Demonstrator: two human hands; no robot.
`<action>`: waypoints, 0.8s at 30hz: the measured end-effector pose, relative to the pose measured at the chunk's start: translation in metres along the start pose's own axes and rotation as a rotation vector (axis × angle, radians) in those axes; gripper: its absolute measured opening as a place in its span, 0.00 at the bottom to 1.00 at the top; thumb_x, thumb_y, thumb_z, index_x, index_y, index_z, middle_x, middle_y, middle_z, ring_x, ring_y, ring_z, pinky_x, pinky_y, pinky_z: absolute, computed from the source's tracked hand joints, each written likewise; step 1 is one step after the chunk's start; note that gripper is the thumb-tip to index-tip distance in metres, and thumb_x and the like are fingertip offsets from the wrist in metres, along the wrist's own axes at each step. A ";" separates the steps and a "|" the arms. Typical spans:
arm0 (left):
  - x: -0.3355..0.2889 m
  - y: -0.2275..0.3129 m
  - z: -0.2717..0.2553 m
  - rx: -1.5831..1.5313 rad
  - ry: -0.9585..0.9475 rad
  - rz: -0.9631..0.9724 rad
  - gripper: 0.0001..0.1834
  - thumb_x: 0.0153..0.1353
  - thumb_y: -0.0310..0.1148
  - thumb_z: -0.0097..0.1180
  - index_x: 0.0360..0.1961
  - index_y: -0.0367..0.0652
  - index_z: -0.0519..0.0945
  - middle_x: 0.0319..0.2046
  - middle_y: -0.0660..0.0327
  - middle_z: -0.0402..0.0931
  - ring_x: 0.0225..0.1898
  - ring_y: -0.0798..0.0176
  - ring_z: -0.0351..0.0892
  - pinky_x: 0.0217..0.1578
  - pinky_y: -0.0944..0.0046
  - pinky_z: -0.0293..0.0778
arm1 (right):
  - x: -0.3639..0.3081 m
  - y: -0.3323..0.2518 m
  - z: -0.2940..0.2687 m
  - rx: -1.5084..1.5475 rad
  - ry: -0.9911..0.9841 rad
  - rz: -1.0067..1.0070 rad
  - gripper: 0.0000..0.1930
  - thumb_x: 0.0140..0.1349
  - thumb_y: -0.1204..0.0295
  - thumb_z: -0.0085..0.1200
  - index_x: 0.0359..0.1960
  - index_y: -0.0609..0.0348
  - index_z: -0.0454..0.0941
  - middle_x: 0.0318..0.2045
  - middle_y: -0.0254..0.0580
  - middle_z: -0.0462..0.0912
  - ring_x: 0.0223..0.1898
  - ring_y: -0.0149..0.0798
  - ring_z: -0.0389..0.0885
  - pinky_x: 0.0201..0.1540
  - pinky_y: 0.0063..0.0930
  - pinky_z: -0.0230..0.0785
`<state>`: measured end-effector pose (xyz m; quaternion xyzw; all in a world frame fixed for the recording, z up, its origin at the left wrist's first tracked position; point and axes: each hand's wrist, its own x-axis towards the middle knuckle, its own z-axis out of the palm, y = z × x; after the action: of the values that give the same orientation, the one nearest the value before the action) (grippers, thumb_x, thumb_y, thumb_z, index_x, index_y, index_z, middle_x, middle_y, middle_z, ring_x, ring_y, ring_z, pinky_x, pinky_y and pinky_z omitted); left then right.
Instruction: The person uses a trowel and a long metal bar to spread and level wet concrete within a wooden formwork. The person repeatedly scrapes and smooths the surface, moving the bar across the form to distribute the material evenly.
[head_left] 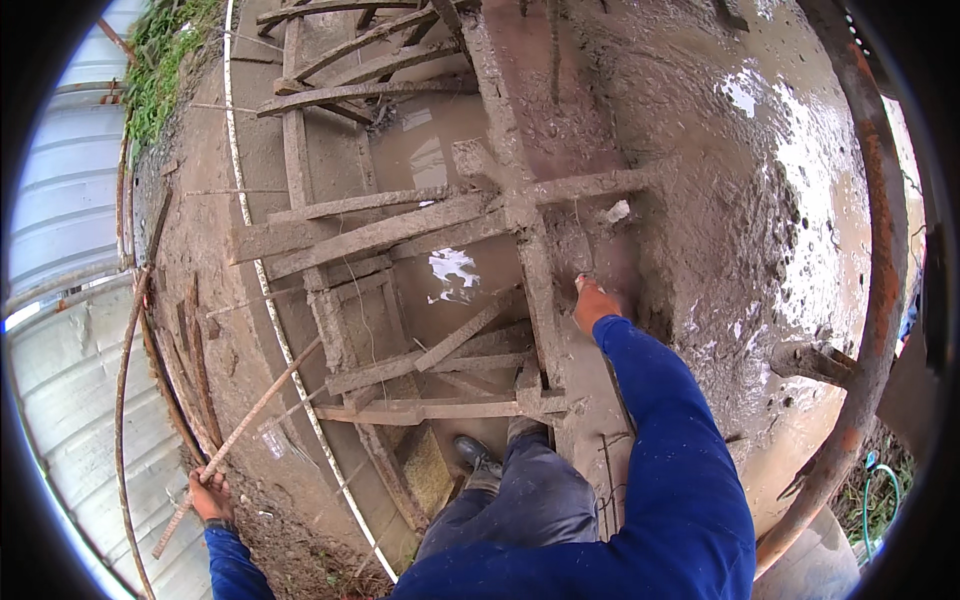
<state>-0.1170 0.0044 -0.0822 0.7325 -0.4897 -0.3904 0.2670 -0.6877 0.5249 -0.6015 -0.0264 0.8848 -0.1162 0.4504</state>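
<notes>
My left hand, at the lower left, is wrapped round a muddy brown steel bar, which looks like rebar. The bar slants up to the right, and its far end is close to the timber formwork. My right hand reaches forward over the wet grey surface right of the frame's long beam. Its fingers are drawn together near a thin wire. Whether they grip that wire is too small to make out. Mud coats the boards and braces of the formwork.
Muddy water lies between the timbers, near my boot. A white-sided strip runs along the left, beside metal sheeting. At the right a thick rusty pipe curves past wet mud. Thin bars stand by my right leg.
</notes>
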 end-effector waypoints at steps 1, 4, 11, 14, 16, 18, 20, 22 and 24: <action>0.001 -0.001 0.002 0.000 0.021 0.006 0.15 0.76 0.53 0.45 0.41 0.58 0.77 0.31 0.74 0.81 0.31 0.73 0.80 0.31 0.68 0.71 | 0.001 0.002 0.001 -0.019 0.000 -0.067 0.27 0.68 0.61 0.52 0.67 0.57 0.69 0.55 0.59 0.82 0.60 0.63 0.78 0.62 0.46 0.72; -0.001 -0.003 -0.004 0.002 0.022 -0.004 0.15 0.77 0.53 0.44 0.40 0.58 0.77 0.31 0.74 0.81 0.31 0.72 0.80 0.31 0.68 0.70 | -0.016 0.004 -0.025 0.011 -0.034 -0.339 0.23 0.65 0.66 0.55 0.60 0.61 0.71 0.52 0.65 0.80 0.57 0.65 0.78 0.59 0.50 0.71; 0.001 -0.010 -0.006 -0.015 0.023 -0.007 0.16 0.76 0.55 0.44 0.41 0.59 0.76 0.34 0.72 0.83 0.33 0.71 0.80 0.33 0.66 0.70 | -0.016 0.043 -0.018 0.082 0.022 -0.423 0.18 0.62 0.70 0.57 0.50 0.64 0.72 0.45 0.67 0.81 0.50 0.68 0.80 0.54 0.54 0.72; 0.002 -0.013 -0.010 0.008 0.065 -0.021 0.16 0.75 0.55 0.46 0.42 0.59 0.76 0.35 0.72 0.81 0.34 0.70 0.79 0.35 0.65 0.70 | -0.021 0.019 -0.009 0.062 0.060 -0.202 0.17 0.63 0.70 0.54 0.51 0.64 0.72 0.48 0.66 0.82 0.54 0.66 0.80 0.57 0.52 0.73; 0.000 -0.016 -0.011 -0.006 0.059 -0.036 0.15 0.73 0.55 0.49 0.43 0.58 0.76 0.35 0.74 0.79 0.35 0.70 0.77 0.36 0.65 0.70 | -0.023 0.003 -0.009 0.040 0.053 -0.065 0.18 0.63 0.71 0.52 0.53 0.64 0.71 0.50 0.66 0.82 0.56 0.65 0.80 0.59 0.51 0.73; 0.002 -0.016 -0.023 -0.009 0.012 0.008 0.15 0.74 0.55 0.47 0.42 0.58 0.77 0.33 0.73 0.80 0.32 0.71 0.78 0.33 0.67 0.71 | -0.022 -0.009 -0.008 0.012 0.042 0.024 0.20 0.63 0.71 0.51 0.56 0.63 0.71 0.53 0.66 0.82 0.58 0.65 0.80 0.62 0.50 0.72; 0.003 -0.015 -0.011 -0.016 0.032 0.022 0.16 0.76 0.53 0.45 0.41 0.57 0.77 0.32 0.72 0.82 0.29 0.71 0.80 0.31 0.69 0.71 | -0.029 -0.012 -0.016 -0.043 0.038 0.006 0.20 0.62 0.70 0.51 0.56 0.63 0.71 0.53 0.66 0.82 0.58 0.64 0.80 0.62 0.50 0.72; -0.001 -0.015 -0.007 -0.008 0.047 0.020 0.16 0.77 0.53 0.44 0.41 0.56 0.77 0.33 0.71 0.83 0.29 0.72 0.80 0.30 0.68 0.72 | -0.037 -0.011 -0.025 -0.056 0.037 -0.033 0.20 0.62 0.70 0.51 0.56 0.63 0.72 0.52 0.65 0.82 0.58 0.64 0.80 0.61 0.50 0.72; -0.004 -0.015 -0.004 0.004 0.074 0.026 0.16 0.77 0.52 0.44 0.41 0.56 0.77 0.32 0.71 0.82 0.30 0.72 0.80 0.31 0.68 0.74 | -0.037 -0.007 -0.035 -0.022 0.050 -0.099 0.18 0.62 0.70 0.52 0.53 0.62 0.73 0.51 0.64 0.83 0.57 0.64 0.80 0.60 0.50 0.72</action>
<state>-0.1065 0.0137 -0.0905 0.7405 -0.4899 -0.3585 0.2884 -0.6945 0.5301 -0.5509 -0.0723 0.8946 -0.1291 0.4217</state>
